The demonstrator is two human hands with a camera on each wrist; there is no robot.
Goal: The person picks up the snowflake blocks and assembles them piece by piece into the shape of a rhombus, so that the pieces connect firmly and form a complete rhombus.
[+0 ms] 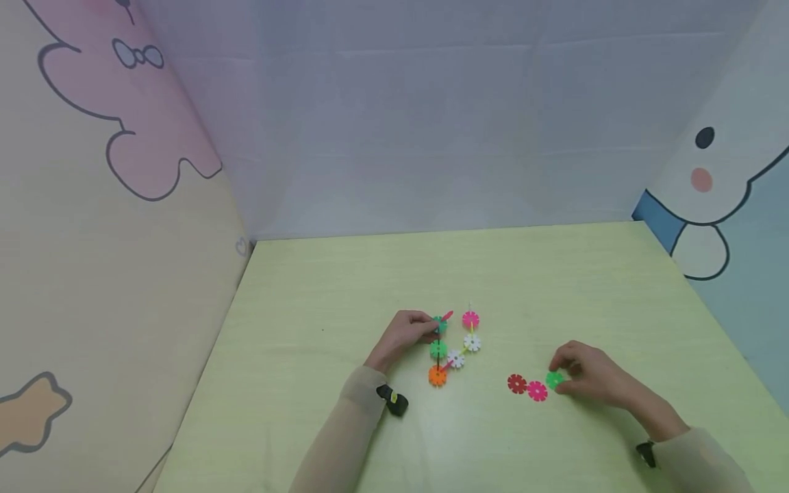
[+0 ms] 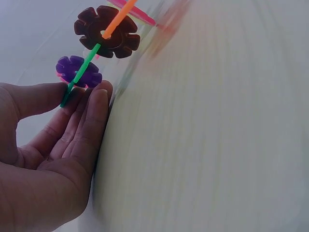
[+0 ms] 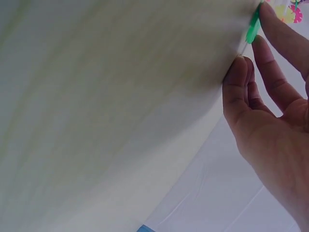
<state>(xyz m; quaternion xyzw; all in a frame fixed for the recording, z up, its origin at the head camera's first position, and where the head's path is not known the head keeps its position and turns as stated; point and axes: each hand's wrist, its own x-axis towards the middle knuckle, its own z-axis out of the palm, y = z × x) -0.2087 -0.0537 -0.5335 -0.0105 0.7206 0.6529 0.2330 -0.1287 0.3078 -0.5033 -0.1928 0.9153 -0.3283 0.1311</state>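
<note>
My left hand pinches a teal-green snowflake disc at one end of a joined chain of slotted plastic discs. The left wrist view shows that disc edge-on between thumb and fingers, beside a purple disc and a dark brown one. Further along the chain are a green disc, an orange disc, white discs and a pink disc. My right hand pinches a loose bright green disc by its edges, close over the table; the right wrist view has it edge-on.
A red disc and a pink disc lie side by side on the pale wooden table, just left of my right hand. Cloth hangs behind the table's far edge. Cartoon-printed panels stand at both sides.
</note>
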